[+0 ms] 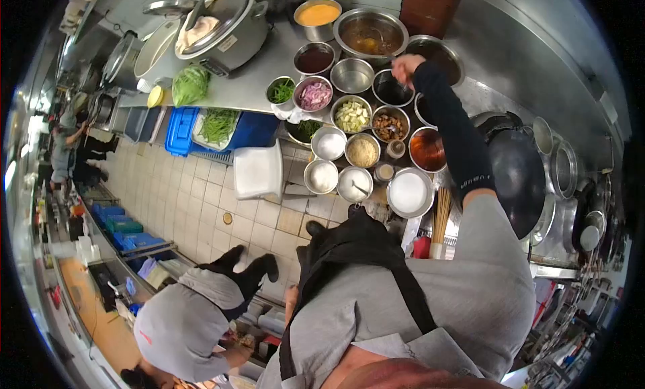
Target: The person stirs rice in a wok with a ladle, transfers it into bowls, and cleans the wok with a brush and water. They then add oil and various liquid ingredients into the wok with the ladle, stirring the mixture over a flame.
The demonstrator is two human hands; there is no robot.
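My right hand (406,70), in a black sleeve, reaches out to the far pots with its fingers closed around a ladle handle. The ladle (381,42) leads into a wide steel bowl (339,41) of brownish liquid. Below the hand sits a pot of dark liquid (392,90), and an empty-looking steel pot (352,76) stands to its left. Beyond the wrist is a larger pot of dark brown liquid (440,56). My left hand (291,298) hangs low by my side, mostly hidden by my body, its fingers not clear.
Several containers hold chopped onion (314,94), diced pale vegetable (351,116), red oil (428,149) and white powder (410,193). A black wok (514,181) is at right. A rice cooker (225,36) and cabbage (191,85) occupy the left counter. Another person (188,322) bends at lower left.
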